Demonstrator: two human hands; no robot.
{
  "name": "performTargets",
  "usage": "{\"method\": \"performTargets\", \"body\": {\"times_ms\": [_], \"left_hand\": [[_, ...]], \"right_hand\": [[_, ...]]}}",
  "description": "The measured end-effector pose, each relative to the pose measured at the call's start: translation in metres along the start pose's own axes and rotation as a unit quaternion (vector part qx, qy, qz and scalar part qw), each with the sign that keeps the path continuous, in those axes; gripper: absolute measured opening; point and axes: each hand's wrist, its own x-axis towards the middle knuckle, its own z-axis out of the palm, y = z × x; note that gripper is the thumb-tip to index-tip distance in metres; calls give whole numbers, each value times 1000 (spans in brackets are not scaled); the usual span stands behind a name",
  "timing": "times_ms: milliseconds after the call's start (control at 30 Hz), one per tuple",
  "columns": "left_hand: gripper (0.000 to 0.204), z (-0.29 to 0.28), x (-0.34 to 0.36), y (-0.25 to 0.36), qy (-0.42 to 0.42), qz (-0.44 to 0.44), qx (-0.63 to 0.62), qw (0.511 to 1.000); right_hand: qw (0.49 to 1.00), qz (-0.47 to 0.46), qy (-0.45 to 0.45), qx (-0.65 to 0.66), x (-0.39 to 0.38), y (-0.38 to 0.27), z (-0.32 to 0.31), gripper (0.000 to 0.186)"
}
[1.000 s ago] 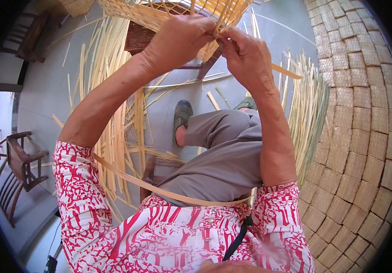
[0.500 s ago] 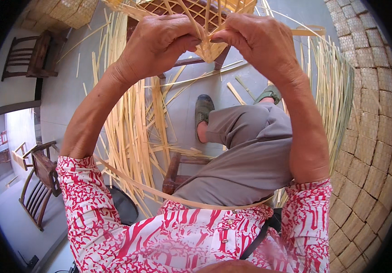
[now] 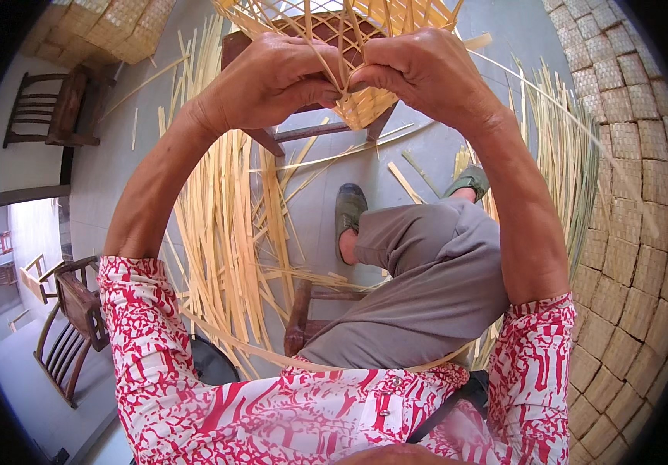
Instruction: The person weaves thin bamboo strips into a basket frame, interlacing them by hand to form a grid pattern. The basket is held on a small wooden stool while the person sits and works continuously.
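An open-lattice basket (image 3: 369, 108) of pale bamboo strips is held before me at the top of the view, its woven corner pointing toward me. At its left, my left hand (image 3: 272, 81) is closed, with thumb and fingers pinching strips near the corner. My right hand (image 3: 427, 74) is closed on the basket's strips from the other side, its thumb almost meeting the left one. Loose strip ends stick up between the two hands. The fingers hide part of the weave at the corner, and the basket's far side runs out of view.
A reddish-brown wooden stool (image 3: 268, 141) stands beneath the basket. Long loose bamboo strips (image 3: 221, 209) cover the floor at left, and more (image 3: 554, 139) lie at right. Stacked woven bundles (image 3: 628, 178) line the right side. Wooden chairs (image 3: 66, 105) stand at left. One strip (image 3: 303, 361) crosses my lap.
The basket has shifted a little right and turned slightly between my hands. Both hands keep their pinch. A long thin strip at the right has swung farther out over the bundles.
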Motion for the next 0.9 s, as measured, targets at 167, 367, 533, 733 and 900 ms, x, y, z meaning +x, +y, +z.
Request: {"method": "performTargets", "body": {"times_ms": [167,367,533,733,900], "left_hand": [[28,-7,5,3,-48,-108,-17,993],[28,18,-3,-12,145,-193,-58,969],[16,36,-8,-14,288,-344,-123,885],[6,44,-21,-42,338,-353,-223,844],[8,49,-20,-51,332,-346,-232,846]], "right_hand": [[1000,-10,-13,-12,8,9,6,40],[991,106,7,-85,14,-6,24,36],[971,90,219,-43,18,-22,33,9],[935,282,121,176,-5,-30,62,12],[601,480,163,618,6,-4,78,21]]}}
